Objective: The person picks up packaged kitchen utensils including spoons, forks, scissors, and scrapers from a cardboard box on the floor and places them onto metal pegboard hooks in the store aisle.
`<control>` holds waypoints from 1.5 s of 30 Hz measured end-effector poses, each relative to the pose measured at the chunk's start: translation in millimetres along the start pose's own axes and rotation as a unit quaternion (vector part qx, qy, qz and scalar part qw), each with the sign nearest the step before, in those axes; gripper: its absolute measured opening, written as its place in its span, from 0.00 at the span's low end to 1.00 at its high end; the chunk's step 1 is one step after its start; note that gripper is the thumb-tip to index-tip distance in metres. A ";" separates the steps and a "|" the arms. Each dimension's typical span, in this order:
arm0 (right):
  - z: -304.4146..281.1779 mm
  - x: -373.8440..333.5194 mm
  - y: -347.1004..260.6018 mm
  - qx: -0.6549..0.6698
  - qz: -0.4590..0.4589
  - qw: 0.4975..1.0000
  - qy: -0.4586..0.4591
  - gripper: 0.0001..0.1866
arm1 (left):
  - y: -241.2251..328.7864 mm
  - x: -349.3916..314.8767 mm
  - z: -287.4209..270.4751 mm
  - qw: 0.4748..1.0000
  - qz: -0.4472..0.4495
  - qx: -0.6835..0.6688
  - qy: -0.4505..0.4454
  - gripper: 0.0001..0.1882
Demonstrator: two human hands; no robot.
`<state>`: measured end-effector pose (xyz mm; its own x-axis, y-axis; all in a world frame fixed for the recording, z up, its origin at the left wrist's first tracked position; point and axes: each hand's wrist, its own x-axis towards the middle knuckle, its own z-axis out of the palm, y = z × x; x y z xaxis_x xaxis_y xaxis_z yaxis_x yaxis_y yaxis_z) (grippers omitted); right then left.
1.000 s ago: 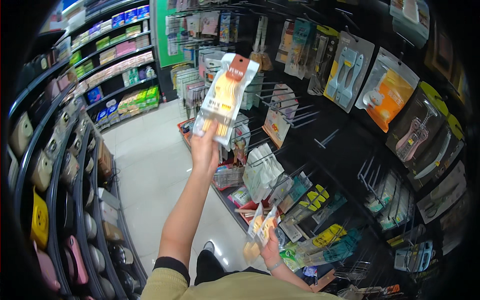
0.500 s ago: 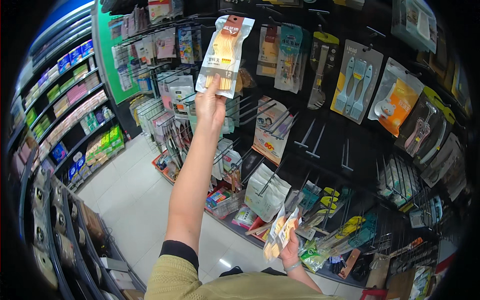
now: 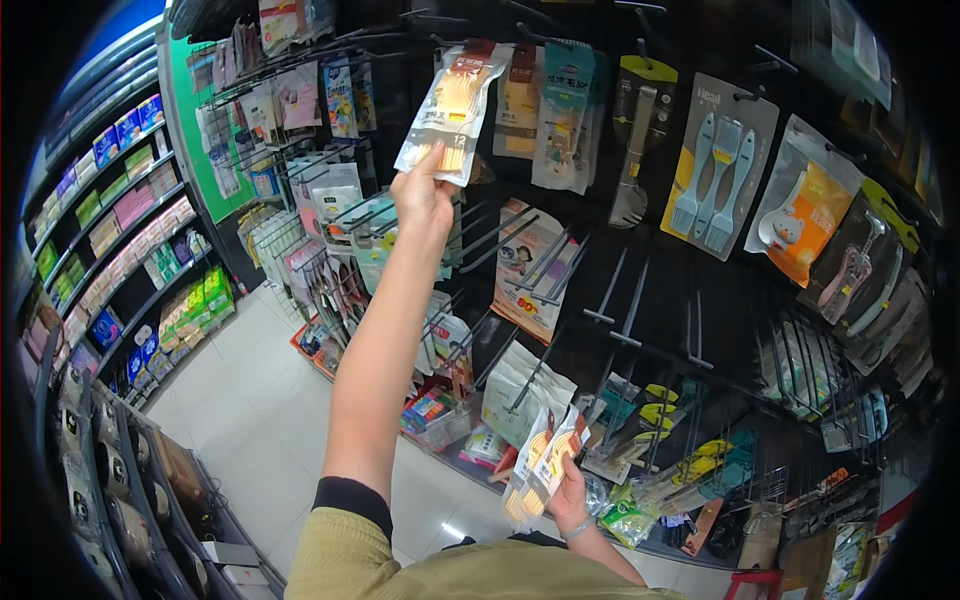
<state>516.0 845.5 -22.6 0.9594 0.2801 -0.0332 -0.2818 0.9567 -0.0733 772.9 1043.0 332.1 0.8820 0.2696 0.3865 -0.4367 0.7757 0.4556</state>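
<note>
My left arm reaches up toward the display wall. Its hand [image 3: 422,198] is closed on the lower end of a clear pack of disposable forks [image 3: 455,108], thumb on the front. The pack's brown top sits near a hook, beside a similar hanging pack [image 3: 518,112]; whether it is on the hook I cannot tell. Low on the right, my right hand [image 3: 570,502] grips two more fork packs [image 3: 543,468], fanned side by side. Their lower ends point down toward my body.
Bare metal hooks [image 3: 612,300] stick out from the black wall. A teal bag [image 3: 570,120], a tong-like tool [image 3: 637,150] and a blue-grey brush set [image 3: 716,185] hang to the right. Shelves [image 3: 130,250] line the far left, and another rack [image 3: 120,470] stands close by.
My left hand's pack has dropped slightly and tilted more to the right, close to the hanging pack. The two packs in my right hand have shifted a little left and turned their fronts toward me.
</note>
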 end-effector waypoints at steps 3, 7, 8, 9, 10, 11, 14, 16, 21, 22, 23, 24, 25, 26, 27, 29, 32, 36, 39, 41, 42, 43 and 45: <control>1.7 7.3 -12.3 -0.002 -0.001 1.000 -0.002 0.25 | -28.3 25.8 10.0 0.999 -0.037 0.005 0.015 0.17; 2.6 8.7 -25.0 -0.020 -0.023 0.999 0.015 0.24 | -62.2 54.6 21.8 0.997 -0.075 0.007 0.029 0.17; 1.1 7.4 -27.9 -0.018 -0.032 0.999 0.015 0.24 | -70.6 58.8 24.4 0.995 -0.086 0.014 0.049 0.17; -1.0 6.3 -30.3 -0.027 -0.035 0.999 0.017 0.25 | -77.0 61.6 24.2 0.995 -0.092 0.012 0.045 0.17; -2.2 4.9 -31.7 -0.036 -0.038 0.998 0.018 0.26 | -80.5 64.6 22.6 0.994 -0.097 0.011 0.044 0.18; 3.8 4.4 -30.7 -0.035 -0.043 0.998 0.017 0.26 | -82.2 68.7 20.0 0.994 -0.101 0.011 0.044 0.18; 32.2 -1.8 -26.1 -0.174 -0.127 0.976 0.006 0.31 | -80.0 73.2 12.1 0.989 -0.149 -0.013 0.021 0.19; 37.5 -5.2 -26.2 -0.210 -0.131 0.969 0.001 0.32 | -76.2 70.7 10.7 0.979 -0.199 -0.037 0.012 0.19; 58.4 -14.2 -20.4 -0.325 -0.121 0.938 -0.023 0.31 | -50.8 19.5 -2.1 0.981 -0.139 0.138 -0.009 0.19; 67.5 -15.4 -17.1 -0.350 -0.138 0.926 -0.031 0.31 | -40.8 -10.9 0.3 0.979 -0.084 0.179 -0.039 0.18; 75.6 -14.4 -13.8 -0.376 -0.152 0.913 -0.043 0.31 | -23.7 -38.3 -1.5 0.970 -0.082 0.203 -0.108 0.17; 80.3 -12.1 -12.4 -0.376 -0.150 0.914 -0.044 0.31 | -8.1 -65.9 -6.8 0.955 -0.081 0.226 -0.176 0.17; 85.4 -10.5 -11.2 -0.379 -0.151 0.910 -0.070 0.31 | 3.4 -92.4 -15.3 0.933 -0.082 0.265 -0.230 0.15; 91.1 -8.6 -8.5 -0.381 -0.150 0.907 -0.097 0.31 | 16.2 -116.5 -27.1 0.899 -0.088 0.325 -0.278 0.14; 98.5 -6.3 -4.6 -0.380 -0.144 0.908 -0.096 0.31 | 23.6 -135.4 -48.2 0.863 -0.087 0.360 -0.344 0.15; 111.8 1.0 -2.5 -0.377 -0.194 0.899 -0.111 0.33 | 38.7 -174.1 -71.0 0.814 -0.218 0.378 -0.384 0.18; 134.9 16.3 7.0 -0.331 -0.253 0.903 -0.102 0.32 | 59.0 -211.7 -98.3 0.793 -0.242 0.431 -0.357 0.19; 152.0 37.5 19.3 -0.315 -0.272 0.900 -0.131 0.30 | 58.2 -231.3 -119.5 0.881 -0.215 0.342 -0.244 0.19; 158.7 43.4 24.0 -0.336 -0.232 0.900 -0.151 0.29 | 61.4 -237.2 -111.9 0.859 -0.167 0.410 -0.258 0.14; 160.4 45.0 23.7 -0.343 -0.215 0.902 -0.151 0.30 | 62.0 -237.7 -112.5 0.847 -0.195 0.429 -0.246 0.12; 162.8 45.2 22.4 -0.346 -0.193 0.905 -0.157 0.31 | 58.3 -235.2 -117.2 0.863 -0.175 0.418 -0.221 0.11; 166.5 46.1 20.9 -0.349 -0.171 0.907 -0.163 0.33 | 56.7 -233.8 -118.8 0.878 -0.154 0.407 -0.198 0.11; 200.3 40.8 33.5 -0.326 -0.211 0.904 -0.180 0.37 | 61.2 -219.8 -112.8 0.916 -0.112 0.357 -0.145 0.13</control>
<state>547.9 904.9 173.3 0.8915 0.0211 0.4525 0.2759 0.7672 -0.5791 572.3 1095.6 184.5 0.9249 -0.0949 0.3683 -0.3457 0.1935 0.9182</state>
